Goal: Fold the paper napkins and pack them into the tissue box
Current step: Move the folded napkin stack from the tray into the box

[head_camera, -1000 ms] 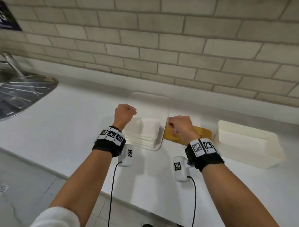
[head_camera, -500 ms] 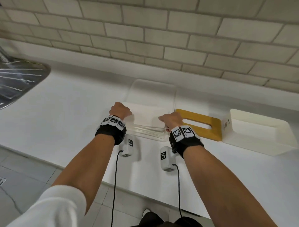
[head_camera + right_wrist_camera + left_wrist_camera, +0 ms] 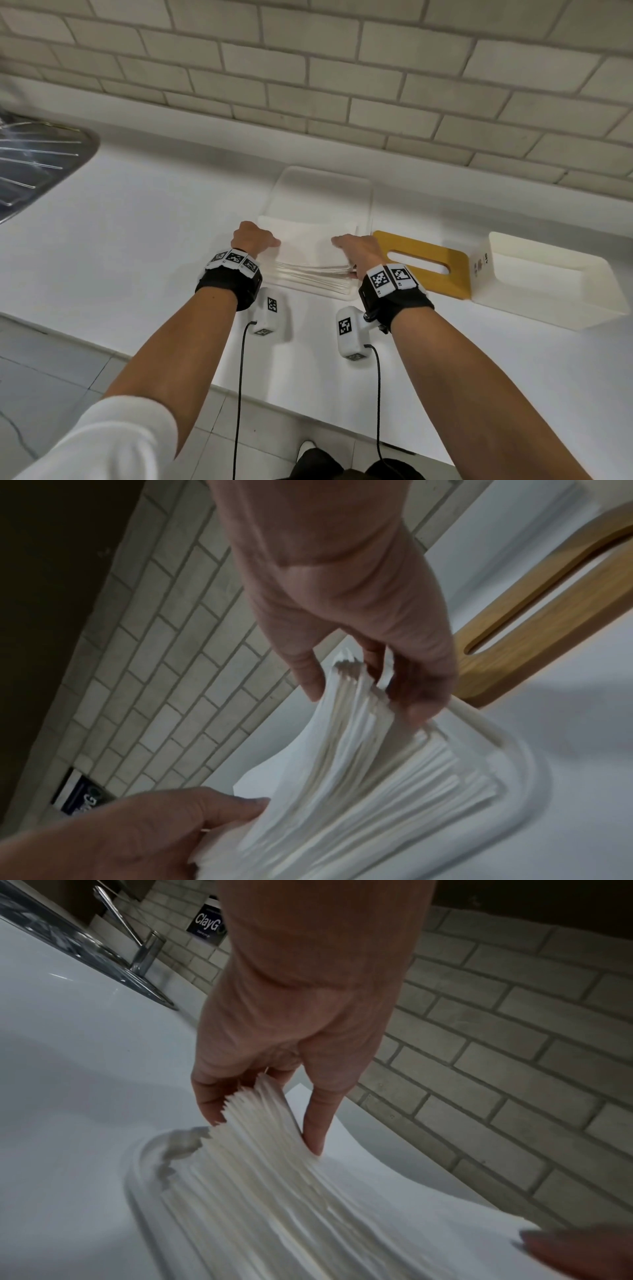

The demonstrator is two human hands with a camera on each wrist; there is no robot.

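Note:
A stack of white paper napkins (image 3: 310, 251) lies in a shallow clear tray (image 3: 322, 186) on the white counter. My left hand (image 3: 255, 236) pinches the stack's left end (image 3: 308, 1204), thumb on top and fingers beneath, bending the upper sheets up. My right hand (image 3: 352, 248) pinches the right end (image 3: 359, 777) the same way. Lower sheets stay flat in the tray (image 3: 514, 764). To the right lie the wooden slotted lid (image 3: 424, 265) and the white tissue box (image 3: 548, 284), open side facing me.
A steel sink drainer (image 3: 34, 164) sits at the far left. A grey brick wall (image 3: 342, 85) backs the counter. The counter's front edge (image 3: 308, 407) runs just below my wrists, with tiled floor beyond it.
My right hand moved left from above the wooden lid to the stack's right end. Both hands now pinch the stack, and its upper sheets have risen at the ends.

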